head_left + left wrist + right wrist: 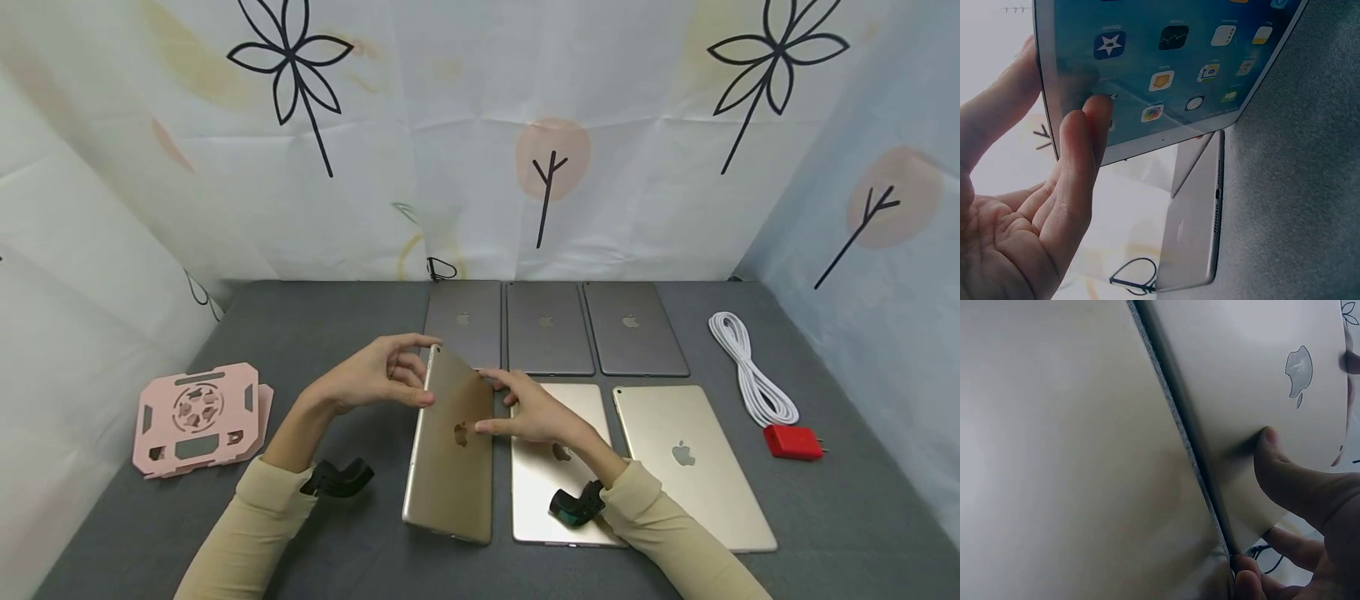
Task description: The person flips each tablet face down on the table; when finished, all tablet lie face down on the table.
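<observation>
A gold tablet (pixel 450 475) stands tilted up on one long edge, its back with the apple logo towards the right. My left hand (pixel 378 375) grips its raised edge, thumb on the back and fingers across the lit screen (pixel 1191 59), which shows app icons. At the top end, my right hand (pixel 532 412) holds the same tablet. Its thumb (pixel 1269 447) presses the gold back, while the other fingers reach the edge and are partly hidden. Beneath my right wrist lies a second gold tablet (pixel 540 500), face down.
Another gold tablet (pixel 697 475) lies to the right. Behind, three grey tablets lie in a row: left (pixel 468 304), middle (pixel 551 346), right (pixel 637 346). A pink stand (pixel 161 417) is at the left, a coiled white cable (pixel 750 375) and a red charger (pixel 792 442) at the right.
</observation>
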### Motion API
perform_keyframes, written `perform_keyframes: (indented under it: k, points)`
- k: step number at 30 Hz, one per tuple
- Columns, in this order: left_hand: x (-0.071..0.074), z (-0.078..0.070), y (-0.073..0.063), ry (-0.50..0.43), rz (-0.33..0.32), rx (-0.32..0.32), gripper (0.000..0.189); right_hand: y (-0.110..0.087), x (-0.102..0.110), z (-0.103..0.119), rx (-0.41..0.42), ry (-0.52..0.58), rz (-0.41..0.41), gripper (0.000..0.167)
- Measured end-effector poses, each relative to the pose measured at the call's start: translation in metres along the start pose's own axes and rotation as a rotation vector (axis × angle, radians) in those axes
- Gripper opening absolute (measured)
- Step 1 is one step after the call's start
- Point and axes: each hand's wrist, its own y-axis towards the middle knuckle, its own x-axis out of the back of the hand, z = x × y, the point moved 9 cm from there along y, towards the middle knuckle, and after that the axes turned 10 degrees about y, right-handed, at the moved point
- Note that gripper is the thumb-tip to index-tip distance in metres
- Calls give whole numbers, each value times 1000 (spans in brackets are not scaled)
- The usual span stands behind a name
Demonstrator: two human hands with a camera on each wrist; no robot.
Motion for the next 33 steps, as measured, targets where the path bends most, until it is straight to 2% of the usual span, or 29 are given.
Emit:
perform_keyframes:
  k: [11, 16, 19, 26, 33]
  points:
    - [0, 12, -5, -98, 23, -8, 93, 2, -1, -2, -47, -18, -18, 85]
    - [0, 12, -9, -121, 30, -36, 93, 2, 1, -3, -36, -7, -24, 85]
    - [0, 13, -10, -117, 31, -30, 93, 1, 3, -3, -25, 15, -33, 84]
    - [1, 22, -12, -3, 24, 23, 93, 1, 8, 1, -25, 33, -84, 81]
    - [3, 37, -8, 218, -69, 79, 87, 2, 13, 9, 1, -12, -91, 78]
